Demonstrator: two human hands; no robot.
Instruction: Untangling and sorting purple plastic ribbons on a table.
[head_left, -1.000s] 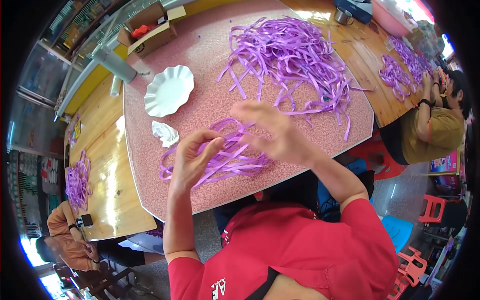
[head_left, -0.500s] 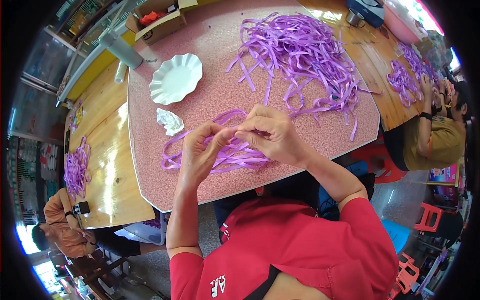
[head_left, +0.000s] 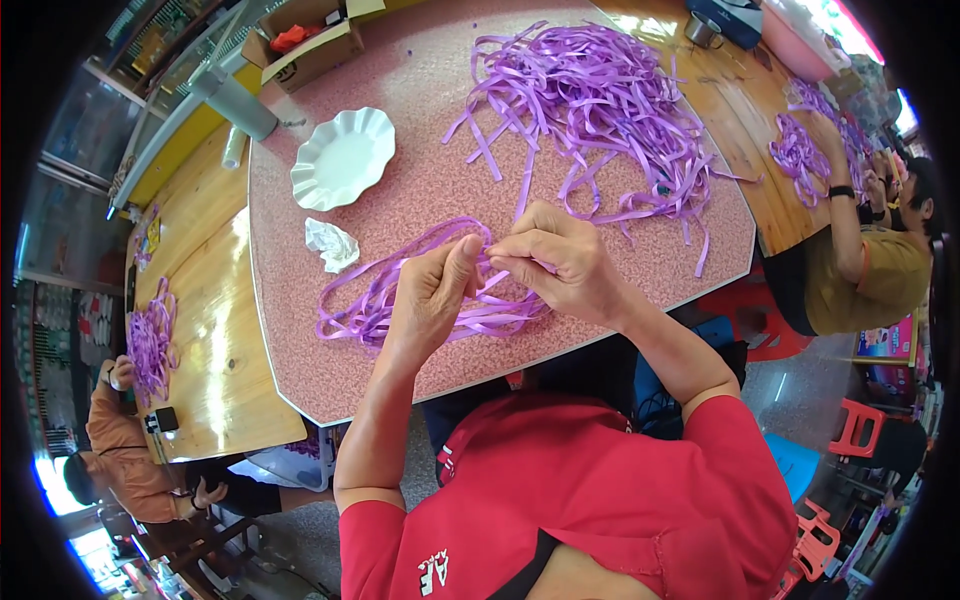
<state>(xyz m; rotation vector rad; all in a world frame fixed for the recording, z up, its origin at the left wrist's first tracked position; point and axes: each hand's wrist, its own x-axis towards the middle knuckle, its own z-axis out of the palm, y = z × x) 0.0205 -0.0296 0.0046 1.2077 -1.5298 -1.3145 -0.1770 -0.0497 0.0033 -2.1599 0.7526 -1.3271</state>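
Note:
Over the near part of the pink speckled table, my left hand (head_left: 433, 292) and my right hand (head_left: 567, 268) work almost touching, thumbs and fingers pinched. Between them shows a bit of purple ribbon (head_left: 485, 272); what sits right at the fingertips is mostly hidden by the fingers. Beneath and beside my left hand lies a looped bundle of purple ribbons (head_left: 345, 322), partly covered by both hands. A large tangled heap of purple ribbons (head_left: 600, 110) lies beyond my right hand, with one strand trailing down toward it.
Left of the hands are a crumpled white tissue (head_left: 332, 246) and a scalloped white dish (head_left: 345, 158). Farther back stand a grey-green bottle (head_left: 240, 108) and an open cardboard box (head_left: 305, 55). Co-workers sit at wooden tables on both sides, with more purple ribbons (head_left: 152, 340).
My fingertips have drawn slightly apart, the left thumb now pointing up. The view has shifted a little. The co-worker on the left has reached a hand to the ribbons there.

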